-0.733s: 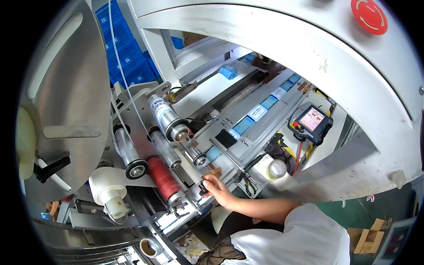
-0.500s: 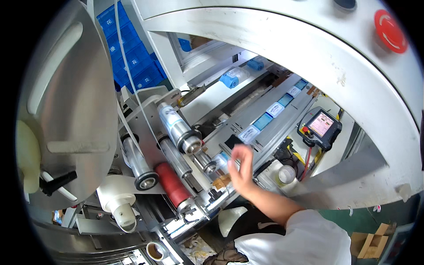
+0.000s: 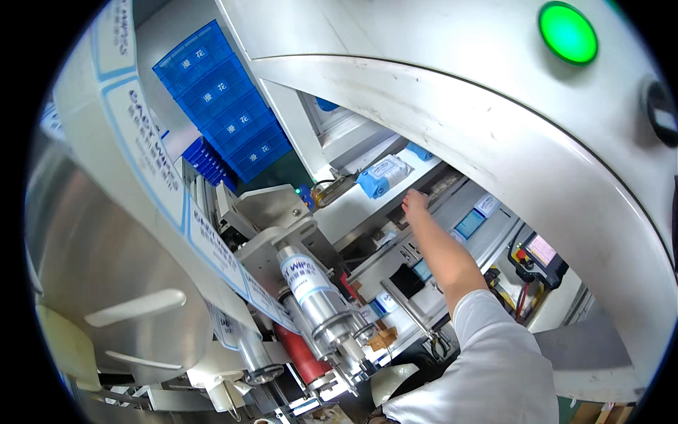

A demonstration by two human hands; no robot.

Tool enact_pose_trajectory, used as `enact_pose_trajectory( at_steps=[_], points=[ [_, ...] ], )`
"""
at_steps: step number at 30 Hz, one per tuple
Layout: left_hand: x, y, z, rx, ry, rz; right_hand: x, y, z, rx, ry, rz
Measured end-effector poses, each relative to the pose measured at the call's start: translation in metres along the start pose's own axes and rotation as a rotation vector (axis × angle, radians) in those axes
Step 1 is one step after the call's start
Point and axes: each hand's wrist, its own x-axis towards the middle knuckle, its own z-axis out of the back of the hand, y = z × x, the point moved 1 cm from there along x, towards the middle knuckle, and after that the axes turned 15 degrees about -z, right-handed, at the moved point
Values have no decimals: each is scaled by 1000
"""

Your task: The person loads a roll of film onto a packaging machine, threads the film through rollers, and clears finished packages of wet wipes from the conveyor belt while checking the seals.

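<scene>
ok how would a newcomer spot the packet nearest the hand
Find the white arched machine frame at upper right. Under its arch, beyond the right hand, runs a white ledge. The blue-and-white packet there shows whole; its blue neighbour is partly hidden by the frame.

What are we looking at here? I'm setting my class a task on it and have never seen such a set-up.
This picture comes from a fisheye camera on a worker's head, looking down, so straight edges bend. No robot here: the worker uses bare hands. Only the right hand shows, stretched out beside a blue-and-white package lying on a white surface. Whether it holds anything is too small to tell. At left, a strip of labels runs down toward metal rollers; a red roller sits below. A green light glows on the white machine cover.
</scene>
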Motion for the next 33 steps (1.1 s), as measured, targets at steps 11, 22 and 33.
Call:
enact_pose_trajectory(
  at_steps=[11,22,33],
  points=[
    [6,-1,-12,148,43,-97,28,9,-6,-40,14,-97],
    [2,-9,5,128,35,-48,112,24,-6,-150,-17,22],
    [-7,6,-18,113,-74,59,174,39,-14,-140,8,104]
  ],
)
